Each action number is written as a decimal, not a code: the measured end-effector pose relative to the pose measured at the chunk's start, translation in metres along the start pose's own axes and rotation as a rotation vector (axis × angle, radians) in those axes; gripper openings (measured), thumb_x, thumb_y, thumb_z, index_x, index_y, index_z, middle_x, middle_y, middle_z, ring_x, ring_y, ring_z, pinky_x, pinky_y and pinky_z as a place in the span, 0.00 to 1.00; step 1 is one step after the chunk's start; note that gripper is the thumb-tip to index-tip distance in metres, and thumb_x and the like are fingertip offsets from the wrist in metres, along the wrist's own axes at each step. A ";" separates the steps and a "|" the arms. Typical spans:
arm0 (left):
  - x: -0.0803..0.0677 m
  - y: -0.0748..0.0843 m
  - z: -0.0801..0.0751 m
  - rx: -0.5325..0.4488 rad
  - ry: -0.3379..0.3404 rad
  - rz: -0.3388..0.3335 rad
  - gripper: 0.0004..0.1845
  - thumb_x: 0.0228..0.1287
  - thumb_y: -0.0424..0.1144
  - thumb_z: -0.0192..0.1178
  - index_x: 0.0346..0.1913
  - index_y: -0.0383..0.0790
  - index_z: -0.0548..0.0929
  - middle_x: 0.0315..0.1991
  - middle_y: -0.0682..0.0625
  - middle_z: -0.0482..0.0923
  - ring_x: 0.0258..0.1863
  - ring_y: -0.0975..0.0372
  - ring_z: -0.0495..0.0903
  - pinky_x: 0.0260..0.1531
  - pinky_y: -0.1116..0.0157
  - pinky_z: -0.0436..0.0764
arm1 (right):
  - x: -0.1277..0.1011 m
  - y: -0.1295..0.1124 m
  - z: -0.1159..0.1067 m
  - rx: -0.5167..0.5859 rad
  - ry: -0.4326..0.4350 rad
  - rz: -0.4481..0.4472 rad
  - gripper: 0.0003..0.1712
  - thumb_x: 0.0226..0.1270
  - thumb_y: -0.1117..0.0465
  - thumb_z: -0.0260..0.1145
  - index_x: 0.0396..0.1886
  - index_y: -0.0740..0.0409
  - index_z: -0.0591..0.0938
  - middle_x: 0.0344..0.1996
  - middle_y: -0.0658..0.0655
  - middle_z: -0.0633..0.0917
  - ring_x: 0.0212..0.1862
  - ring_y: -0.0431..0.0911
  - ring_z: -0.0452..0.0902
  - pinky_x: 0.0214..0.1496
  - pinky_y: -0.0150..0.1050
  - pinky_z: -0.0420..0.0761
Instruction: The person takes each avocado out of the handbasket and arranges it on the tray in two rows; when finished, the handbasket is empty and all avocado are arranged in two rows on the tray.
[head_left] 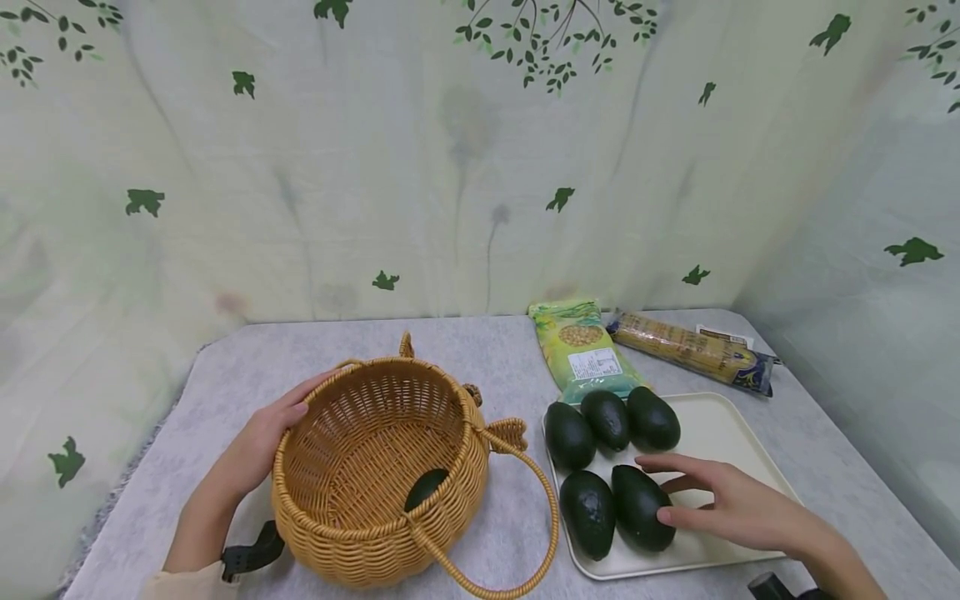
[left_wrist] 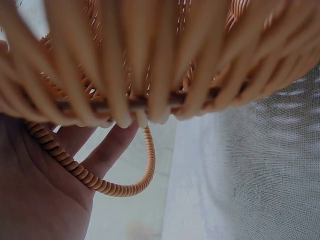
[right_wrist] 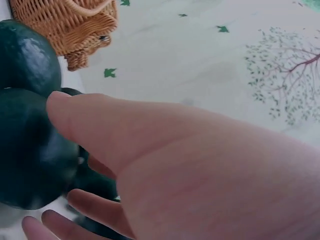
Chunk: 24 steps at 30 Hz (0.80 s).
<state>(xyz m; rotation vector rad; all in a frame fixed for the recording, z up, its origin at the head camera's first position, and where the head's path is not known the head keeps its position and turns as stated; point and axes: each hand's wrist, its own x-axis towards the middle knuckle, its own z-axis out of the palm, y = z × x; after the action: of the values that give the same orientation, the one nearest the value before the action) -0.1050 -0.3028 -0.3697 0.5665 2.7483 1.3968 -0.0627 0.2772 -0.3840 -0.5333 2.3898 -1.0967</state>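
Head view: the right hand (head_left: 731,500), fingers straight and spread, touches the near right avocado (head_left: 642,507) on the cream tray (head_left: 731,421) at the right. The left hand (head_left: 258,446) rests with relaxed fingers against the left rim of the wicker basket (head_left: 375,467), which holds one avocado (head_left: 426,487). Four more avocados lie on the tray. Two food packets lie on the surface beyond it.
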 end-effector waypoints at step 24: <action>0.000 0.000 0.000 0.029 0.010 0.014 0.26 0.87 0.45 0.33 0.80 0.53 0.64 0.74 0.43 0.69 0.62 0.79 0.71 0.52 0.70 0.78 | 0.050 -0.101 -0.022 -0.133 0.182 -0.300 0.31 0.72 0.51 0.70 0.72 0.43 0.75 0.64 0.51 0.82 0.61 0.45 0.82 0.50 0.36 0.85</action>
<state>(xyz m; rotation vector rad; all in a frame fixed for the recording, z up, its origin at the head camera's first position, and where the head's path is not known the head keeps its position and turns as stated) -0.1049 -0.3028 -0.3700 0.5818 2.7821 1.3687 -0.1000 0.2030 -0.3047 -0.8970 2.6144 -1.1575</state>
